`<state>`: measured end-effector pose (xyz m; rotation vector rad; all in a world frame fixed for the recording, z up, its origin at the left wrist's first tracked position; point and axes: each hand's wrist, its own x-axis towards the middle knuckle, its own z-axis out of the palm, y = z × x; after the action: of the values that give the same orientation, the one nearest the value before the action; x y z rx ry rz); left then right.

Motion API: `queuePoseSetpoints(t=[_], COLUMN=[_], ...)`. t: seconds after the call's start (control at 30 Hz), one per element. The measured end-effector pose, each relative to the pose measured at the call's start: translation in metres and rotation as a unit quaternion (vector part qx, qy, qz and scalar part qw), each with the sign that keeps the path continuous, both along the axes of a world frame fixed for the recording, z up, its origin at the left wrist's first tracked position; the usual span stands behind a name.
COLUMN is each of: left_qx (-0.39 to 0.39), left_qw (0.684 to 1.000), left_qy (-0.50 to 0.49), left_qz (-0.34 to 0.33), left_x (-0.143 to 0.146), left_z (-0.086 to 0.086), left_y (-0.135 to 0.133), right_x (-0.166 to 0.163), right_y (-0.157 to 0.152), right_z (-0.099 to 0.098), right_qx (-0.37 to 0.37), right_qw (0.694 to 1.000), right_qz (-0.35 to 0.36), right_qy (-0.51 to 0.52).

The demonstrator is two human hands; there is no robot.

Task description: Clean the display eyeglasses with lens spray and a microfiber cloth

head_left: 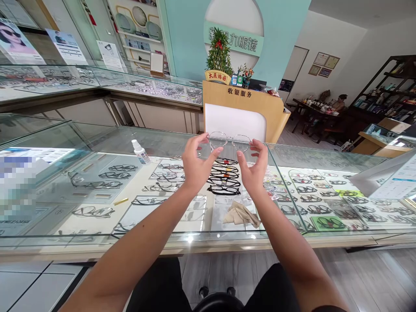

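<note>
I hold a pair of thin-rimmed clear glasses (231,141) up above the glass display counter (97,234). My left hand (196,162) pinches the left side of the frame, and my right hand (253,167) pinches the right side. Both lenses face away from me. Below my hands, a clear tray (224,216) on the counter top carries a column of several dark-framed glasses (224,177). A beige cleaning cloth (241,214) lies crumpled at the tray's near end.
A small white spray bottle (141,151) stands on the counter to the left. Rows of glasses fill the cases under the glass. A wooden cashier desk (247,110) with a potted plant (219,56) stands behind. A person sits at a table (339,104) far right.
</note>
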<state>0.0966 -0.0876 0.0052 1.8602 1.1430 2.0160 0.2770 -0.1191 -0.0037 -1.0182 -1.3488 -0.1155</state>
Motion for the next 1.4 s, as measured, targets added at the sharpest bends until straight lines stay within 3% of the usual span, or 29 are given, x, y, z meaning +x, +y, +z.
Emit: queuePoseSetpoints(t=[0.23,0.63,1.0,1.4], left_qx=[-0.065,-0.067,0.066,0.097], left_qw=[0.995,0.997,0.995,0.992], left_qy=[-0.034,-0.029,0.027,0.041], left_qz=[-0.063,-0.039,0.075,0.073], left_x=[0.000,0.001,-0.002,-0.002], left_z=[-0.006,-0.005,-0.002,-0.002], left_y=[0.005,0.006,0.000,-0.003], right_x=[0.001,0.003,0.002,0.002], right_y=[-0.001,-0.003,-0.001,0.002], right_z=[0.003,0.005,0.003,-0.002], right_qx=[0.033,0.019,-0.051,-0.077], right_qw=[0.999,1.000,0.998,0.995], right_qz=[-0.026,-0.022,0.027,0.061], right_qy=[-0.017,-0.011,0.005,0.023])
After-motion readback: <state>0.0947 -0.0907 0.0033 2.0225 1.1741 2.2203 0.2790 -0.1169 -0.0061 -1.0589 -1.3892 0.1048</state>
